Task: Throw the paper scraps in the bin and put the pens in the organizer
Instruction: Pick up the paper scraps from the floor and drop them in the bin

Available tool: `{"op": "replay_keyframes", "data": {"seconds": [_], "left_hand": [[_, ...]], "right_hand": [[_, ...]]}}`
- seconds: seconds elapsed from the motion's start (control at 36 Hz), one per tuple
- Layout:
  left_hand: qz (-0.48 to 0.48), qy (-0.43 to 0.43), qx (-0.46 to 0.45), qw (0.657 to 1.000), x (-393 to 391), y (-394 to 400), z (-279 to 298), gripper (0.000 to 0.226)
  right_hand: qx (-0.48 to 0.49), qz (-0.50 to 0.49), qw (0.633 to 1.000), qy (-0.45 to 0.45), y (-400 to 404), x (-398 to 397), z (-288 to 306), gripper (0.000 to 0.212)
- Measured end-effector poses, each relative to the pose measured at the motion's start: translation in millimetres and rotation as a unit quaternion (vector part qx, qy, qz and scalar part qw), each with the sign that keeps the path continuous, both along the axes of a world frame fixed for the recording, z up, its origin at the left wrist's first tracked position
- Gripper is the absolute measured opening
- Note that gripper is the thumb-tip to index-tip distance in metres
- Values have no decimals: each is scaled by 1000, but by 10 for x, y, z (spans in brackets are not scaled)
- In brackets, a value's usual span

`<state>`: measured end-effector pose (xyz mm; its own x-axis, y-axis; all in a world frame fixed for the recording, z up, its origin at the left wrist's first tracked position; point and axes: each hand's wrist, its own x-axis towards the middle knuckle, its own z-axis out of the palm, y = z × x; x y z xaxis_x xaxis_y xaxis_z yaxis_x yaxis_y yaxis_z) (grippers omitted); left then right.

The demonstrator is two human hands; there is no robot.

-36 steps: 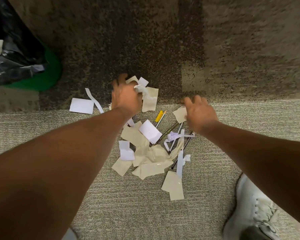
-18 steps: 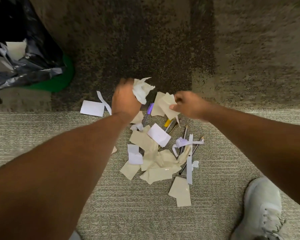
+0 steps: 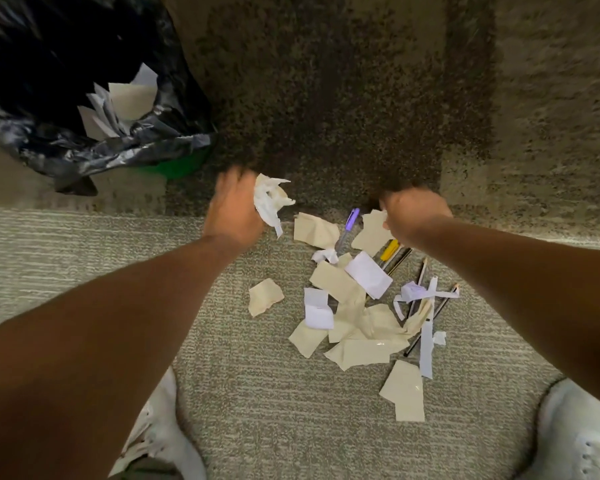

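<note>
Above the carpet (image 3: 222,393), my left hand (image 3: 234,211) clutches crumpled scraps (image 3: 270,199). My right hand (image 3: 414,216) pinches a beige scrap (image 3: 371,232) beside the pens (image 3: 394,251).

No text, label or brand can be read.

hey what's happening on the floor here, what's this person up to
A person is clearing a mess off the carpet. Their left hand grips a crumpled wad of white scraps, and their right hand is closed on a beige scrap. The black-lined bin up to the left already holds some paper. Plenty of paper scraps remain in a pile, with the pens still lying among them. No organizer is in view.
</note>
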<state>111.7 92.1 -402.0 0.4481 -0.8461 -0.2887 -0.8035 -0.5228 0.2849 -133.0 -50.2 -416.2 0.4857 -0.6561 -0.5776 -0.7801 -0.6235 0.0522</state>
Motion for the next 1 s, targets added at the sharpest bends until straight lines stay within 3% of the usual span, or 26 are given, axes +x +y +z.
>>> {"op": "replay_keyframes", "data": {"seconds": [0.14, 0.28, 0.39, 0.5, 0.64, 0.78, 0.86, 1.0], "left_hand": [[-45, 14, 89, 995, 95, 180, -21, 47], [-49, 48, 150, 986, 107, 322, -75, 46], [-38, 37, 152, 987, 91, 353, -132, 47], [-24, 29, 135, 990, 110, 307, -116, 31], [-43, 37, 139, 989, 136, 390, -92, 40], [-26, 71, 125, 989, 163, 482, -66, 71], [-20, 67, 134, 989, 160, 488, -78, 90], [-23, 55, 131, 990, 179, 500, -91, 79]], "right_hand": [[62, -51, 996, 29, -153, -37, 106, 32], [136, 1, 989, 54, -353, 85, 335, 42], [186, 20, 982, -10, -401, 240, 423, 33], [222, 30, 971, -84, -261, 477, 427, 21], [263, 32, 957, -118, 59, 724, 352, 9], [215, 51, 967, -123, 374, 831, 160, 28], [178, 34, 975, -128, 484, 854, 80, 25], [154, 26, 980, -122, 530, 839, 53, 21]]}}
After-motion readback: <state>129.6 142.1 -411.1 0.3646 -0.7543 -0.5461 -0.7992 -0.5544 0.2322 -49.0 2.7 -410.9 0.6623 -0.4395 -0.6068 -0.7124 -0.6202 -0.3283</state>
